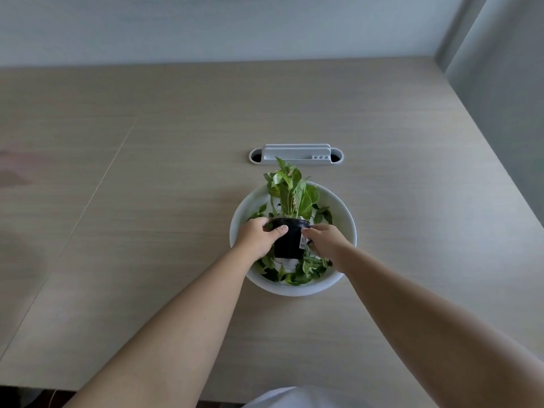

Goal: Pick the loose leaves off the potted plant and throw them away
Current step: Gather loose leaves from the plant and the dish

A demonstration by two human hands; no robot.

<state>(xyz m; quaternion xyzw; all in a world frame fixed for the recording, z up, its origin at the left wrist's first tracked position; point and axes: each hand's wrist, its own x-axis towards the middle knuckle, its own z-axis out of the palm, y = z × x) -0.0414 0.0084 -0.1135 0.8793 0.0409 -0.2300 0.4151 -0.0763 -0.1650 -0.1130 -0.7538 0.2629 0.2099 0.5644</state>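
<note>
Nearest the camera, at the bottom edge of the frame, a pale bit of clothing [282, 397] shows, and both bare forearms run up from the lower corners toward the centre, converging on the bowl [344, 222] that sits on the worktop [147, 172] just right of middle. The left hand [259, 235] is curled round the left side of the black pot [290, 238], thumb laid across its front wall just under the rim and fingers wrapped behind, out of sight. The right hand [325, 241] closes on the pot's right side over its white label [303, 241], knuckles up and fingertips tucked against the wall; how firmly it presses cannot be told. So both hands are closed on the pot, which stands roughly upright inside the bowl, ringed by loose leaves [297, 270] lying on the bowl's floor, thickest at the near side. The plant [290, 187] rises behind the hands toward the upper centre. The risks, as I judge them: lifting or tilting the pot could spill soil into the bowl and mix it with the leaves; a squeeze on the thin wall could deform it and let it slip; dragging the pot could sweep leaves over the rim onto the worktop; and the wrists passing close to the stems could knock off healthy leaves. Farther back, a grey cable tray [295, 154] is set into the worktop, well clear
</note>
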